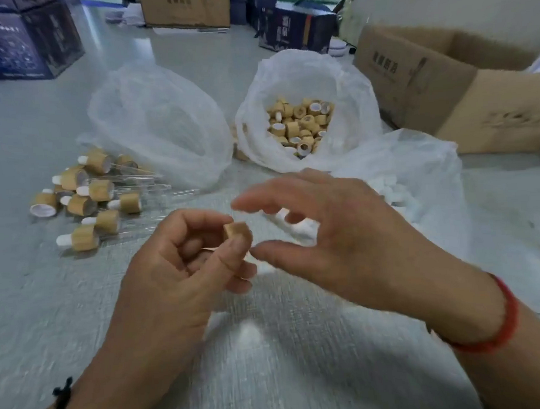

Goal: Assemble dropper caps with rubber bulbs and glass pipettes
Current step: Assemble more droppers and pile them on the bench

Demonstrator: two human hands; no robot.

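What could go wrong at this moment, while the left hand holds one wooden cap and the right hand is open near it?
1. The left hand only pinches the wooden cap at the fingertips; the nearby right hand, which is blurred, might knock it loose.
2. The finished droppers lie loose on the table with thin glass pipettes; a forearm sweeping left could roll or break them.

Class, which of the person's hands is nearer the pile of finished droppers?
Left. The left hand sits just right of the pile of finished droppers; the right hand hovers farther right, beyond it.
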